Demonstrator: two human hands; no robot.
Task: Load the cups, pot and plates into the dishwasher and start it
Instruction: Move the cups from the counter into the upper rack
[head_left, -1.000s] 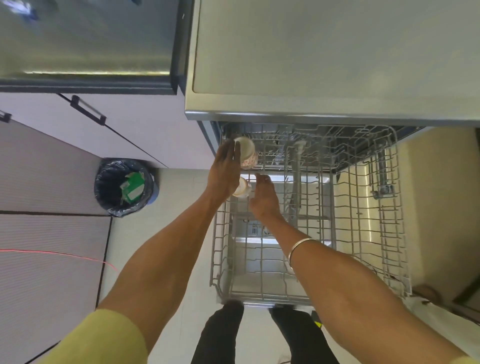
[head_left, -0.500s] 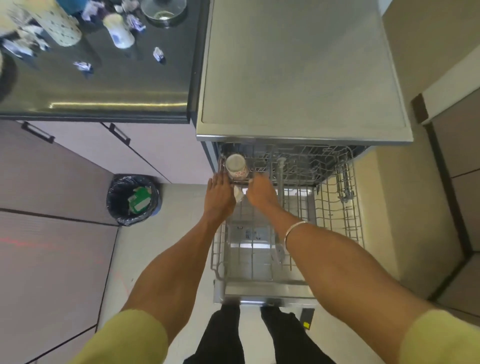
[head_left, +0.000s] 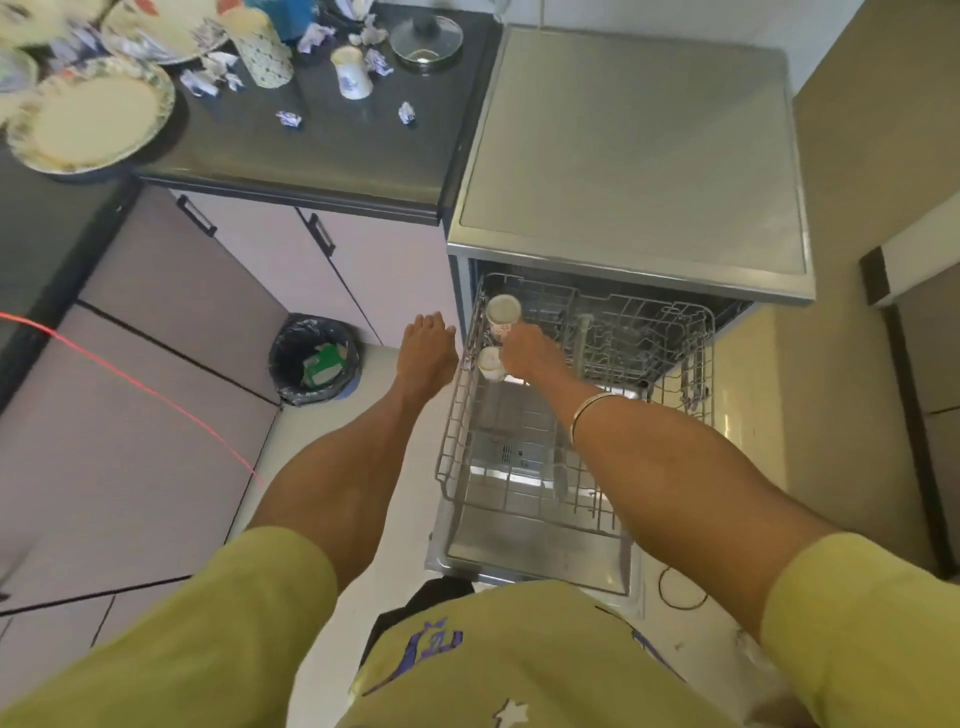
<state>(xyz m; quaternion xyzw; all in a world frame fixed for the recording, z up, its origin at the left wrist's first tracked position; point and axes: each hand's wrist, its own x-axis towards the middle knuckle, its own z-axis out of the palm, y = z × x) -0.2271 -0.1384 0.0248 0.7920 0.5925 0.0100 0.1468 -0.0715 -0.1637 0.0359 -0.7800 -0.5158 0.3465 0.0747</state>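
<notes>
Pulled-out upper rack (head_left: 457, 415) of the open dishwasher (head_left: 631, 156) at centre right of the frame, steel wire, with two cups along its left edge. Farther cup (head_left: 503, 312) toward the back corner, pale, small red print on its side. Nearer cup (head_left: 490, 362) just below it in the frame, touched by the right hand (head_left: 530, 353), whose fingers curl around the cup's right side; exact grip partly hidden behind the hand itself. Thin bangle (head_left: 589, 410) on the right wrist. Left hand (head_left: 426, 356) just left of the rack's edge, clear of it, fingers straight and close together, holding nothing.

Dark worktop (head_left: 332, 150) across the upper left of the frame. On it: floral-rimmed plate (head_left: 91, 122) at far left, a second plate (head_left: 166, 26) above it, cut by the top edge; tall patterned tumbler (head_left: 265, 52); white mug with blue print (head_left: 352, 73); glass pot lid (head_left: 427, 37) near the right end; crumpled paper scraps (head_left: 288, 118) scattered between. Pot itself not made out.

Below the worktop, pale cabinet doors with dark handles (head_left: 196, 215). Bin with black liner (head_left: 314, 359) on the floor at centre left, green and white rubbish inside. Yellow-green sleeves and shirt (head_left: 519, 665) filling the bottom of the frame.
</notes>
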